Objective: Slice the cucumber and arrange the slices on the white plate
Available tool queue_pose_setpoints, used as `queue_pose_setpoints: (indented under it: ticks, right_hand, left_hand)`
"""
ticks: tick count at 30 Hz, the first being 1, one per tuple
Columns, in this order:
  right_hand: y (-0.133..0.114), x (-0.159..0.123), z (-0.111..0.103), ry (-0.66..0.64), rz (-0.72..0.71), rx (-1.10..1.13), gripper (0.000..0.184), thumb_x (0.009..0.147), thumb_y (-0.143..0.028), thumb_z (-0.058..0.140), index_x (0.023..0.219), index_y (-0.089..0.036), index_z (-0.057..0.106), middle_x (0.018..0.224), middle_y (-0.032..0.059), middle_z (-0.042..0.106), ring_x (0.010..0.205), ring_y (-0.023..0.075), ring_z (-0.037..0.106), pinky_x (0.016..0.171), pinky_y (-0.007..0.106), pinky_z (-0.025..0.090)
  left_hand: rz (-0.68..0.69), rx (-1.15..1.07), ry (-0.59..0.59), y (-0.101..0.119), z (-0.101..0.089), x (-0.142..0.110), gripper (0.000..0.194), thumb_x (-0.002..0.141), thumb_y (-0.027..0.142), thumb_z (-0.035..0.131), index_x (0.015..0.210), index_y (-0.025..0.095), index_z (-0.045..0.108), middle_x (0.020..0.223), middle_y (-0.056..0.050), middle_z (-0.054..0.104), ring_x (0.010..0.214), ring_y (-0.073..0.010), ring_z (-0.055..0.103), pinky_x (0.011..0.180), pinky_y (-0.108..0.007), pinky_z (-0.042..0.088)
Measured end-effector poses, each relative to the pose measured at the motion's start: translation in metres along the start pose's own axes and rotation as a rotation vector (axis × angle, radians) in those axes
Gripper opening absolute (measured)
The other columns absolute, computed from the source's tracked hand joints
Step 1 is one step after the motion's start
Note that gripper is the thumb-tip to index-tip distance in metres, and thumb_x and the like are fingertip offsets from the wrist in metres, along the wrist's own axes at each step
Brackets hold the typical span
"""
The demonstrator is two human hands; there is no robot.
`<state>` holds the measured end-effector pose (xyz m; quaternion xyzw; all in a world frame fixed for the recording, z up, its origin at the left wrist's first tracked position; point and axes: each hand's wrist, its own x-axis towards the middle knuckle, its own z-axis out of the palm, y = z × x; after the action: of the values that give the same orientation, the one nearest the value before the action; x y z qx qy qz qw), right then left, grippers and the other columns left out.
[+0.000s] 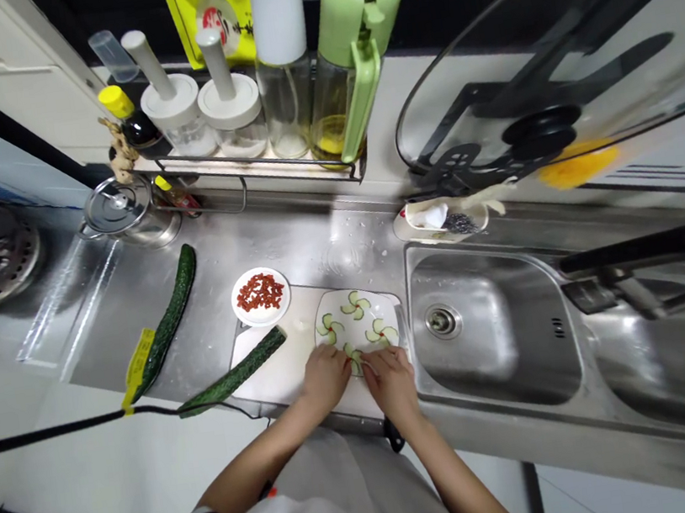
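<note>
A white square plate (pixel 382 312) rests on a white cutting board (pixel 270 375) and carries several pinwheel shapes made of cucumber slices (pixel 355 306). My left hand (pixel 324 375) and my right hand (pixel 390 375) meet at the plate's near edge, fingers curled and pinching cucumber slices (pixel 354 360) there. A half cucumber (pixel 235 375) lies across the board's left side. A whole cucumber (pixel 168 319) lies on the steel counter further left. A small round plate of red berries (pixel 260 295) sits behind the board.
A steel sink (pixel 486 330) opens just right of the plate, with a second basin further right. A rack of oil bottles and seasoning jars (pixel 245 109) stands at the back. A lidded steel pot (pixel 123 211) sits back left. A glass lid (pixel 543 50) leans on the wall.
</note>
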<state>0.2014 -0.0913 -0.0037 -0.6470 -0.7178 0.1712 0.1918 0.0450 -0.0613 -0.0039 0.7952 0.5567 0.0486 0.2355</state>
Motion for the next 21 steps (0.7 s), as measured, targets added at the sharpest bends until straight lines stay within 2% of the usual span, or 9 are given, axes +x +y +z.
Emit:
queue_pose_setpoints:
  ticks: [6, 14, 21]
  right_hand:
    - [0.001, -0.006, 0.007, -0.025, -0.01, 0.007, 0.019, 0.087, -0.021, 0.051, 0.091, -0.021, 0.07, 0.081, 0.0047, 0.065, 0.091, 0.022, 0.048, 0.08, 0.032, 0.037]
    - [0.0, -0.011, 0.014, -0.061, -0.003, -0.012, 0.023, 0.087, -0.019, 0.051, 0.102, -0.021, 0.069, 0.086, 0.0051, 0.066, 0.094, 0.0225, 0.046, 0.081, 0.031, 0.037]
    - [0.002, -0.01, 0.016, -0.067, -0.018, -0.023, 0.024, 0.088, -0.018, 0.05, 0.101, -0.02, 0.069, 0.085, 0.0055, 0.065, 0.092, 0.0221, 0.046, 0.082, 0.032, 0.037]
  left_hand:
    - [0.007, 0.006, -0.045, 0.004, 0.008, 0.003, 0.016, 0.087, 0.022, 0.052, 0.079, 0.015, 0.064, 0.08, -0.007, 0.062, 0.085, -0.0206, 0.056, 0.077, -0.032, 0.042]
    - [-0.008, 0.025, -0.071, 0.007, 0.009, 0.004, 0.014, 0.087, 0.023, 0.054, 0.08, 0.015, 0.064, 0.082, -0.007, 0.062, 0.088, -0.022, 0.056, 0.077, -0.033, 0.043]
    - [0.001, 0.017, -0.076, 0.006, 0.008, 0.004, 0.014, 0.087, 0.022, 0.053, 0.081, 0.016, 0.064, 0.082, -0.007, 0.062, 0.088, -0.0213, 0.056, 0.078, -0.033, 0.043]
